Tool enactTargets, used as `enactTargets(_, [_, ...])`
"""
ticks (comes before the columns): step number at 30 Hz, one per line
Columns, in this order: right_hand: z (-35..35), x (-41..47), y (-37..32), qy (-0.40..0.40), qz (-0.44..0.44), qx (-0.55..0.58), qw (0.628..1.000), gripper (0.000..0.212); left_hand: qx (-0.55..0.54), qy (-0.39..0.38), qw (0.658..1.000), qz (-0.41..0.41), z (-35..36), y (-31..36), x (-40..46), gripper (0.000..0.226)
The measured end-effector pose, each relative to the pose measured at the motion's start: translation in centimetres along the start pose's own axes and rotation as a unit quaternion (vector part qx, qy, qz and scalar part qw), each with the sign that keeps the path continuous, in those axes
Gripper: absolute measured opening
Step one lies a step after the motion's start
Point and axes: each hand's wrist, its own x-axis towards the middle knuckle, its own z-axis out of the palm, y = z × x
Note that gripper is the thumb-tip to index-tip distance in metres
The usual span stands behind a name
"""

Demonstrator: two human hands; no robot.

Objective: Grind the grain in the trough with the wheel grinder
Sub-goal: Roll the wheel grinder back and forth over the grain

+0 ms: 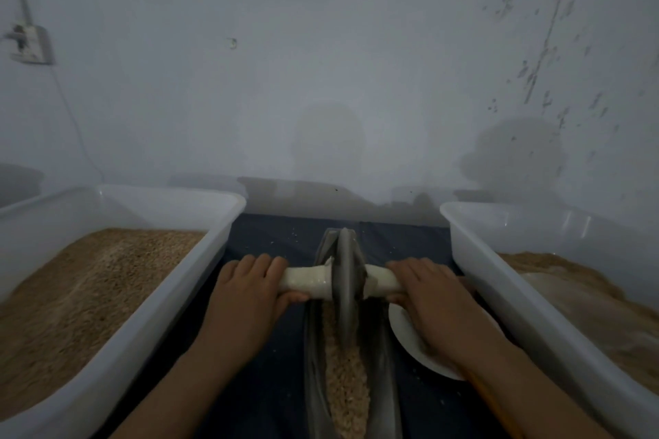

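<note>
A narrow grey trough [383, 378] runs away from me down the middle of a dark cloth. Pale crushed grain [347, 388] fills its near half. The grey grinding wheel [345, 281] stands upright in the trough toward its far end, on a pale wooden axle [306, 282]. My left hand [249, 287] grips the axle's left end. My right hand [424, 290] grips the axle's right end, which it mostly hides.
A white plastic tub [228, 221] of brown grain stands close on the left. Another white tub [474, 253] with browner meal stands close on the right. Partly under my right wrist lies a white plate [410, 339]. A pale wall rises just behind the trough.
</note>
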Motion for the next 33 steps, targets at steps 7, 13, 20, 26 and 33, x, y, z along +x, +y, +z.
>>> enactTargets(7, [-2.0, -1.3, -0.4, -0.096, -0.019, 0.016, 0.995, 0.034, -0.013, 0.03, 0.996, 0.082, -1.2, -0.4, -1.4, 0.055])
enactTargets(13, [-6.5, -3.1, -1.3, -0.215, -0.034, 0.081, 0.973, 0.033, -0.062, -0.082, 0.988, 0.114, -3.3, -1.5, -2.8, 0.077])
enactTargets(20, [-3.5, -1.2, -1.1, -0.108, -0.018, 0.046, 0.993, 0.032, -0.008, -0.061, 0.997, 0.04, -1.4, -0.9, -1.3, 0.107])
enactTargets(26, [-0.3, -0.2, 0.0, -0.029, 0.012, 0.017, 0.999, 0.038, 0.005, 0.015, 1.0, 0.0, 0.0, 0.4, 0.1, 0.04])
enactTargets(33, [-2.7, -1.8, -0.4, -0.12, -0.022, 0.042, 0.992, 0.032, -0.028, -0.006, 0.996, 0.09, -1.9, -0.5, -1.5, 0.065])
